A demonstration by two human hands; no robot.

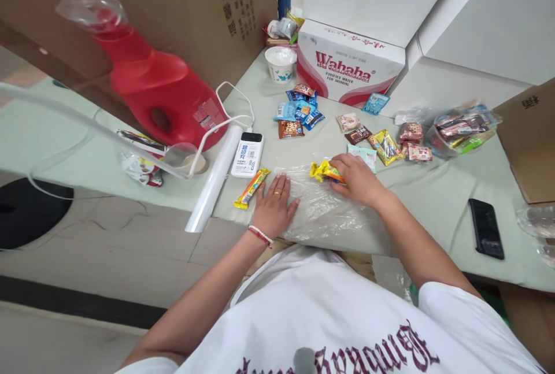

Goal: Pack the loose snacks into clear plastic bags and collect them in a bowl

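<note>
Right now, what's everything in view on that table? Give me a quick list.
clear plastic bag: one, flat at the table's near edge
yellow snack packet: one, on the bag
orange snack bar: one, left of the bag
power bank: one, white, beside a white roll
loose snack packets: many, mixed colours, mid table
bag of snacks: one, clear, right side
Wahaha box: one, white and red, at the back
paper cup: one, white, left of the box
red jug: one, left
phone: one, black, right
table: one, pale green
left hand: flat on the bag
right hand: on the yellow packet
</note>
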